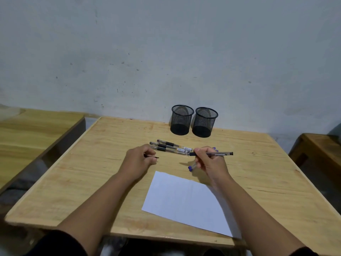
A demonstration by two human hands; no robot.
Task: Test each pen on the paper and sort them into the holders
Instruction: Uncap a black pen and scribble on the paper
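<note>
Two black mesh pen holders, the left holder (181, 120) and the right holder (204, 122), stand side by side at the far edge of the wooden desk (77, 182), close to the wall (166, 43). Nearer the person, three clear gel pens with black grips (171, 147) lie in a row, nearly touching one another. The right hand (210, 161) has its fingers (200, 151) curled around a dark-barrelled pen (217, 154), which lies level and points to the right; a blue-tipped piece, perhaps a cap or a second pen (191, 166), pokes out below the same hand, though I cannot tell which. The left hand (138, 159) rests on the desk in a loose fist, pinching a small black thing (152, 157), too small to identify. A white sheet of paper (186, 202) lies slantwise near the front edge, partly under the right forearm, with no marks that I can make out
</note>
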